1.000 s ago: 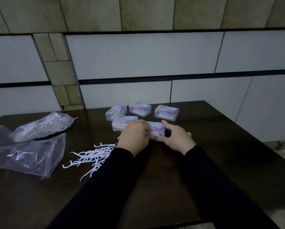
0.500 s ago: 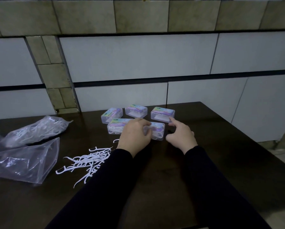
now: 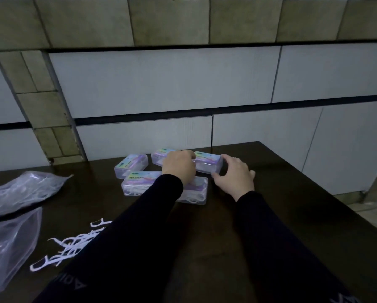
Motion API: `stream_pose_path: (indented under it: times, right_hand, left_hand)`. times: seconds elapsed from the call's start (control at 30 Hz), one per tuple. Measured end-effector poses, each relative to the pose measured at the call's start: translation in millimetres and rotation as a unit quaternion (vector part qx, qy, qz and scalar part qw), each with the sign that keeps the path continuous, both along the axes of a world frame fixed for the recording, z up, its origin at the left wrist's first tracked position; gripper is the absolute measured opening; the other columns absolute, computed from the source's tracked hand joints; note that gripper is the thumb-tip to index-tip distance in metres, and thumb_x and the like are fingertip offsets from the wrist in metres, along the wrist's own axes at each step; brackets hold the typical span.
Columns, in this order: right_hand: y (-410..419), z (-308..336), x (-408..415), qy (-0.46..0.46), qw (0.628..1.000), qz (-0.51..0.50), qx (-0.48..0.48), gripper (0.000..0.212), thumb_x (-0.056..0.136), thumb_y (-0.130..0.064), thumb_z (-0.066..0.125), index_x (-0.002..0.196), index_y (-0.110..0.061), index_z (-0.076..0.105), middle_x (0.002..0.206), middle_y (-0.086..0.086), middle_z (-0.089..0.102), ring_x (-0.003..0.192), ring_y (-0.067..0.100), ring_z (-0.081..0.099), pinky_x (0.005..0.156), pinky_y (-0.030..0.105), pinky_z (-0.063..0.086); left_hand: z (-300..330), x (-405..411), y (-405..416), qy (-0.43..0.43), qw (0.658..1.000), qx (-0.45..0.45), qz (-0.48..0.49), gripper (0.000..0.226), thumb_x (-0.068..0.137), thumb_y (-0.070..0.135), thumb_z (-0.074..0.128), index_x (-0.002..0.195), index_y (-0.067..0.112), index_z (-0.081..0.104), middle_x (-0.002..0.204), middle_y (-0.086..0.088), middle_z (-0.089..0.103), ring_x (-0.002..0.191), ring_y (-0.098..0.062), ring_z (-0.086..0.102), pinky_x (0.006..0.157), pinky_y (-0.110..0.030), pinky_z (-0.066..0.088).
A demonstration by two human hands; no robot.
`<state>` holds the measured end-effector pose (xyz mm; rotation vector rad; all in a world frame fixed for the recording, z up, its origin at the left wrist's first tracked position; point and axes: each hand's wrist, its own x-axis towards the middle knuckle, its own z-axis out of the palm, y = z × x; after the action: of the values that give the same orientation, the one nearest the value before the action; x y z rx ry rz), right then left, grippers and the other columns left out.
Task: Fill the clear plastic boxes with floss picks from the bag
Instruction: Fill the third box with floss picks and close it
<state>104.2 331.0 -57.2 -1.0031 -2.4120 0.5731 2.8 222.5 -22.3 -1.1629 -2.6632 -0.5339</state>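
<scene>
Several clear plastic boxes with purple labels stand near the far edge of the dark table (image 3: 270,215). My left hand (image 3: 178,166) and my right hand (image 3: 234,176) grip the two ends of the far right box (image 3: 208,164). Two nearer boxes, one at the left (image 3: 137,182) and one under my left forearm (image 3: 196,191), show floss picks inside. Another box (image 3: 130,166) stands at the far left, and one (image 3: 159,157) is partly hidden behind my left hand. Loose white floss picks (image 3: 69,243) lie in a heap on the table's left side.
Two crumpled clear plastic bags lie at the left: one (image 3: 23,189) with floss picks in it, one (image 3: 8,246) nearer the front edge. A tiled wall rises right behind the table. The table's right edge drops to the floor.
Both hands have left the near box and moved forward to the far right box, now holding its two ends. The camera has tipped closer to the table.
</scene>
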Motion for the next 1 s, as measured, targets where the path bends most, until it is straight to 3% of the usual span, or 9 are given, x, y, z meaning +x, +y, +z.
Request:
stream_pose_path:
  times: [0.2, 0.33, 0.57, 0.67, 0.77, 0.87, 1.0]
  right_hand:
    - [18, -4, -16, -0.042, 0.999, 0.024, -0.002, 0.073, 0.087, -0.046, 0.062, 0.148, -0.03, 0.027, 0.137, 0.0, 0.05, 0.124, 0.022, 0.042, 0.103, 0.044, 0.028]
    - [23, -4, -18, -0.033, 0.999, 0.021, -0.008, 0.07, 0.088, -0.042, 0.061, 0.148, -0.03, 0.027, 0.136, 0.0, 0.051, 0.124, 0.021, 0.042, 0.104, 0.043, 0.027]
    - [21, -3, -10, 0.085, 0.995, 0.043, -0.012, 0.068, 0.087, -0.043, 0.063, 0.146, -0.03, 0.033, 0.134, -0.002, 0.052, 0.122, 0.019, 0.043, 0.104, 0.042, 0.028]
    - [13, -3, -3, 0.154, 0.986, 0.063, -0.027, 0.068, 0.085, -0.043, 0.066, 0.145, -0.031, 0.035, 0.133, -0.001, 0.052, 0.118, 0.019, 0.045, 0.103, 0.042, 0.038]
    - [-4, 1, 6, 0.22, 0.968, 0.113, -0.042, 0.065, 0.085, -0.039, 0.068, 0.142, -0.029, 0.04, 0.133, -0.003, 0.052, 0.117, 0.012, 0.046, 0.094, 0.028, 0.043]
    - [-23, 8, 17, 0.248, 0.954, 0.161, -0.047, 0.063, 0.084, -0.034, 0.07, 0.14, -0.027, 0.042, 0.13, -0.007, 0.053, 0.113, 0.005, 0.048, 0.082, 0.009, 0.036]
    - [-45, 14, 37, 0.244, 0.944, 0.209, -0.073, 0.059, 0.081, -0.035, 0.072, 0.134, -0.027, 0.048, 0.122, -0.01, 0.056, 0.104, 0.005, 0.055, 0.076, 0.013, 0.046]
  left_hand:
    - [7, -22, 24, -0.043, 0.997, -0.057, -0.015, 0.035, 0.092, 0.018, 0.058, 0.127, 0.019, 0.059, 0.125, -0.008, 0.06, 0.113, -0.022, 0.056, 0.097, -0.033, 0.044]
    - [7, -25, 30, -0.065, 0.997, -0.033, -0.014, 0.033, 0.09, 0.019, 0.063, 0.123, 0.019, 0.064, 0.124, -0.007, 0.061, 0.111, -0.021, 0.057, 0.097, -0.031, 0.044]
    - [12, -18, 6, -0.062, 0.993, 0.093, -0.046, 0.03, 0.094, 0.022, 0.058, 0.123, 0.02, 0.063, 0.123, -0.006, 0.061, 0.111, -0.019, 0.056, 0.095, -0.028, 0.041]
    - [12, -9, -13, -0.042, 0.985, 0.153, -0.072, 0.029, 0.096, 0.026, 0.055, 0.124, 0.023, 0.06, 0.122, -0.002, 0.056, 0.1, -0.012, 0.052, 0.086, -0.022, 0.037]
    - [7, -1, -35, -0.045, 0.97, 0.219, -0.098, 0.025, 0.095, 0.026, 0.056, 0.12, 0.024, 0.059, 0.118, 0.001, 0.051, 0.095, -0.01, 0.054, 0.082, -0.022, 0.043]
    - [3, 7, -60, -0.057, 0.959, 0.249, -0.119, 0.021, 0.093, 0.027, 0.058, 0.114, 0.026, 0.058, 0.115, 0.007, 0.048, 0.1, -0.006, 0.055, 0.084, -0.019, 0.046]
    - [3, 12, -99, -0.033, 0.952, 0.267, -0.147, 0.019, 0.089, 0.029, 0.065, 0.108, 0.027, 0.065, 0.105, 0.007, 0.055, 0.091, -0.004, 0.058, 0.084, -0.02, 0.049]
